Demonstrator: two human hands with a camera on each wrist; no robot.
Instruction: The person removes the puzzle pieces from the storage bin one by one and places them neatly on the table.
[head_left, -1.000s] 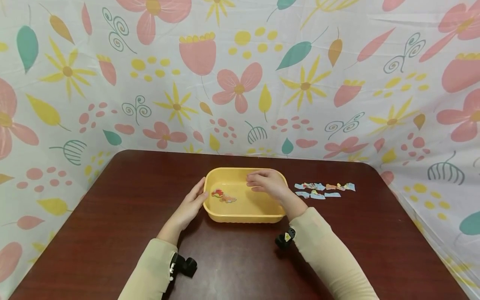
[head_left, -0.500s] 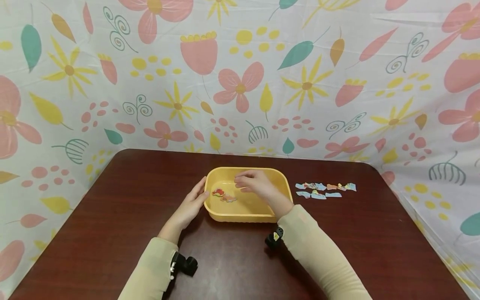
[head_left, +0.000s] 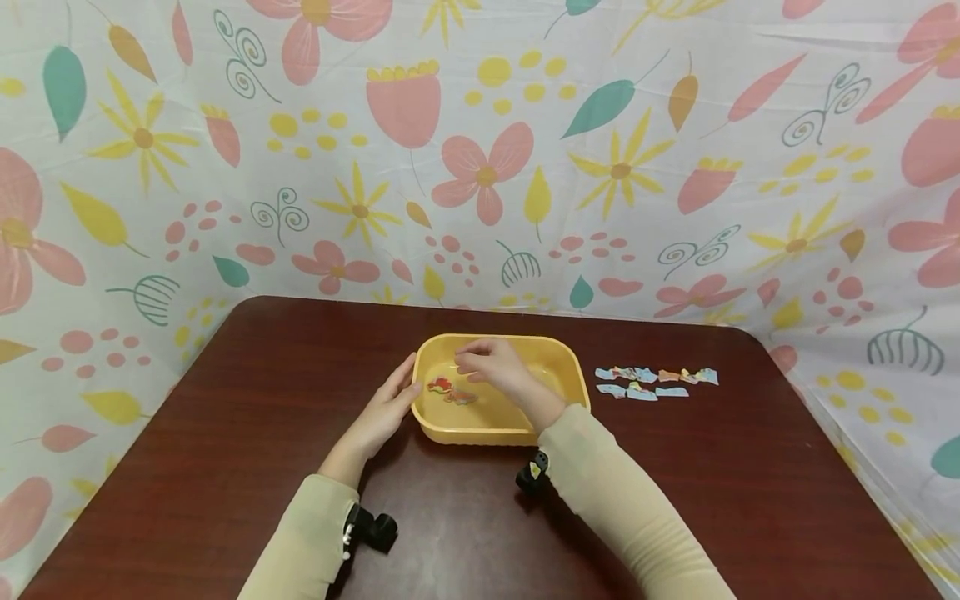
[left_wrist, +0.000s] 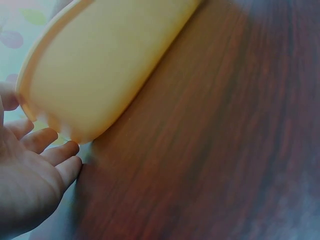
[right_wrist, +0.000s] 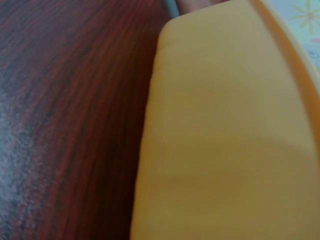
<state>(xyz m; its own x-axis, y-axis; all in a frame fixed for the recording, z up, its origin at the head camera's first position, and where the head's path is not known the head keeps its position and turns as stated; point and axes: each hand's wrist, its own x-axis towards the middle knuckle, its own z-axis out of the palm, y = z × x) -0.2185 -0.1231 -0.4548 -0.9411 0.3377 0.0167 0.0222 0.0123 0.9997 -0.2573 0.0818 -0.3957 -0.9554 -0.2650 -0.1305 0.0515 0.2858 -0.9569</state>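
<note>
A yellow plastic tray (head_left: 480,436) stands on the table. My left hand (head_left: 384,412) holds it by the left end. The fingers (left_wrist: 42,140) lie against the outer wall, and the thumb is at the rim. Inside, toward the left, lie two small cut-out puzzle pieces, one red (head_left: 439,384) and one orange (head_left: 461,397). My right hand (head_left: 498,367) is over the tray's middle, just right of these pieces, its fingers slightly bent. Nothing shows between those fingers. In the right wrist view the tray's outer wall (right_wrist: 225,110) hides the right hand.
To the right of the tray, several light-blue and coloured puzzle pieces (head_left: 637,374) lie in two rows on the dark wooden table (head_left: 315,342). A flower-patterned cloth (head_left: 480,250) hangs behind the table.
My right hand has moved left across the tray, from its right side to near the two pieces. The left hand keeps its place on the tray, and the pieces lie where they were.
</note>
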